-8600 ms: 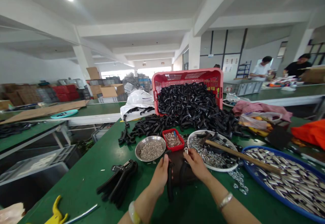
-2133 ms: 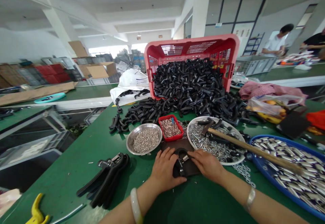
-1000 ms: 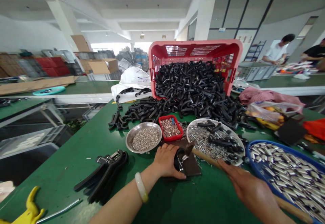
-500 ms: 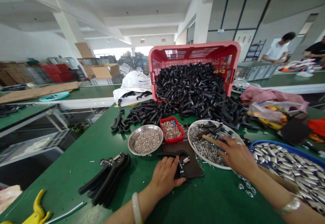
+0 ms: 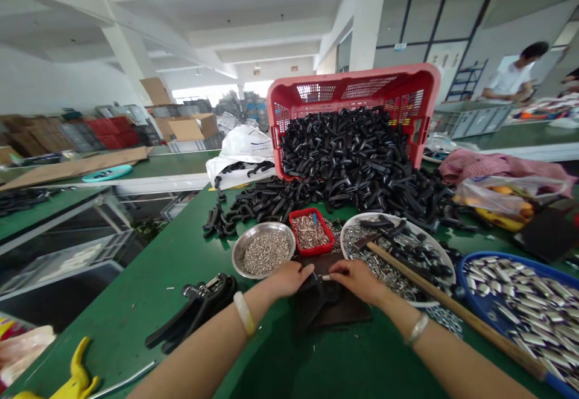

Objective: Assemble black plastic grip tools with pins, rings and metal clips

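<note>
Watching the bench from above, we find the black plastic handle [image 5: 316,295] lying on a dark work pad [image 5: 348,316], in front of and below the small dishes, with a small coil spring [image 5: 324,277] showing at its upper end. Our left hand [image 5: 289,279] and right hand [image 5: 357,281] are close together, their fingertips almost meeting over the spring and closed on the part, though they hide exactly how it is gripped. A jade bangle [image 5: 244,313] circles our left wrist, a silver bangle [image 5: 417,329] our right.

Just left of the pad lies a small stack of finished spring hand grippers [image 5: 203,308]. That is all the finished work we can see, and it is far outweighed by the loose stock. Black handles fill a tipped red plastic crate [image 5: 289,127] and spill in a broad heap [image 5: 362,197] across the green bench [image 5: 136,332]. Ahead of us sit a steel bowl [image 5: 263,226] of rings, a red tray [image 5: 312,251] of springs, and a white plate [image 5: 398,217] of metal pieces, with a wooden-handled hammer [image 5: 434,308] laid across it. A blue tray [image 5: 465,302] of metal parts sits to our right.
</note>
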{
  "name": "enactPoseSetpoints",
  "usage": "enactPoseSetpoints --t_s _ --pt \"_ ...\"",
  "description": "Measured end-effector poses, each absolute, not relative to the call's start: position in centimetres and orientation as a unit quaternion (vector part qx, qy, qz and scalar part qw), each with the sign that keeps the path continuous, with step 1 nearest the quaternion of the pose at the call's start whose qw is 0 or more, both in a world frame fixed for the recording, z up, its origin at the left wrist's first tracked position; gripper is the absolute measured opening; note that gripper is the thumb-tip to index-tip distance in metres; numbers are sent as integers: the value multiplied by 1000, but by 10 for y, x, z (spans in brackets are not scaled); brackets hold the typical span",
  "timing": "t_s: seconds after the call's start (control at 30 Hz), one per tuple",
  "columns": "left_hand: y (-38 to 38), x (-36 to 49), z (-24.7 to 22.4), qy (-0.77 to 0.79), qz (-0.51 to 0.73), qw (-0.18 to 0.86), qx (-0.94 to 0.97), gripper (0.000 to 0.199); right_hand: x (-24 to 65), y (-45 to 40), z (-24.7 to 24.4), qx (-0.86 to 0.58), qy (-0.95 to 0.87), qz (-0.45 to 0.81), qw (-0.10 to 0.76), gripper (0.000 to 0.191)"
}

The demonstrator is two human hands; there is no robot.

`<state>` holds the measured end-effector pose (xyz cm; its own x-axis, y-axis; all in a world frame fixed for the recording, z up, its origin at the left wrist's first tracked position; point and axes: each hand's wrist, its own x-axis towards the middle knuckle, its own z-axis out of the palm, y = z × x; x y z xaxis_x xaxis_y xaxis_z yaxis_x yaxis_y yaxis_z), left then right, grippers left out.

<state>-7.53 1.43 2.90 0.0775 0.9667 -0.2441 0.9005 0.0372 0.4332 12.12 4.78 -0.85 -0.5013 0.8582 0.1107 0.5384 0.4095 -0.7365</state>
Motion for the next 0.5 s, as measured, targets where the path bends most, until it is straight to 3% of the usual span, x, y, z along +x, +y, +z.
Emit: enactPoseSetpoints --t_s 0.2,0.3,0.5 --pt "-6 -66 6 700 96 95 701 52 120 42 -4 -491 -835 173 175 12" --pt "-6 -69 0 675 112 126 719 52 111 55 14 -508 -837 158 125 10" --pt "1 -76 -3 674 154 185 698 53 51 124 34 -567 -800 163 114 23"
